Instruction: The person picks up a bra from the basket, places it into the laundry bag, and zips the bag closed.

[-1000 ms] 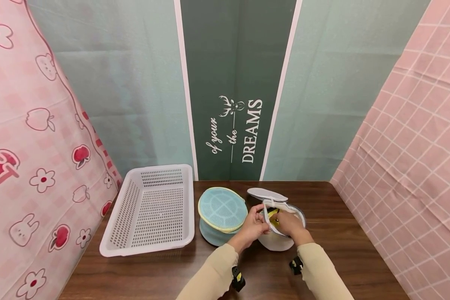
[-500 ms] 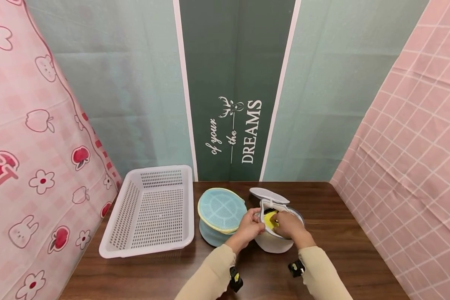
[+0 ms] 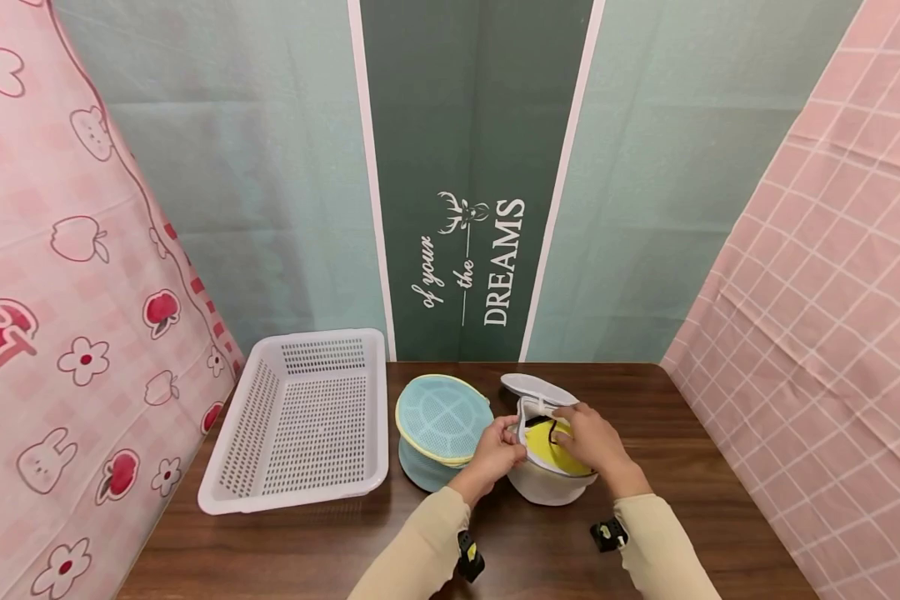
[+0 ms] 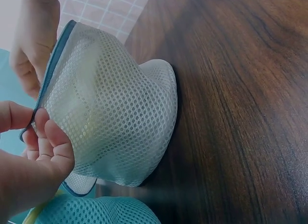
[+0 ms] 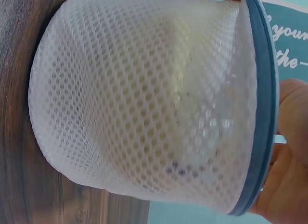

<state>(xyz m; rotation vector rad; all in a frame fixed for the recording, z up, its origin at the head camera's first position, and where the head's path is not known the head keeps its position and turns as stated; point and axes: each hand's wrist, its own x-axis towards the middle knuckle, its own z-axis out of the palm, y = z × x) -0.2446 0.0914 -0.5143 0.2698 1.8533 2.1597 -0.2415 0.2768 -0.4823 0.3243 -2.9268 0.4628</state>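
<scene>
At the table [image 3: 525, 554], the left hand [image 3: 495, 454] pinches the mesh bag [image 3: 544, 486] by its rim [image 4: 57, 51], best held steady; the right hand [image 3: 596, 440] shows no clear grip.

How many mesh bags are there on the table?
2: the blue bag beside the white basket, and the white bag, whose rim the left hand pinches.

The bag [image 3: 546, 487] is white mesh with a grey-blue rim [image 5: 268, 104]; the cloth [image 3: 558, 455] inside it is bright yellow, marked with black. Left of the bag, the pouch [image 3: 444, 417] is light blue mesh edged yellow; farther left, the basket [image 3: 217, 502] is white. Beneath the bag, the table [image 3: 525, 558] is dark brown, wood-grained. Behind it, the backdrop [image 3: 270, 208] is pale teal with a dark green band, white stripes and white lettering.
</scene>
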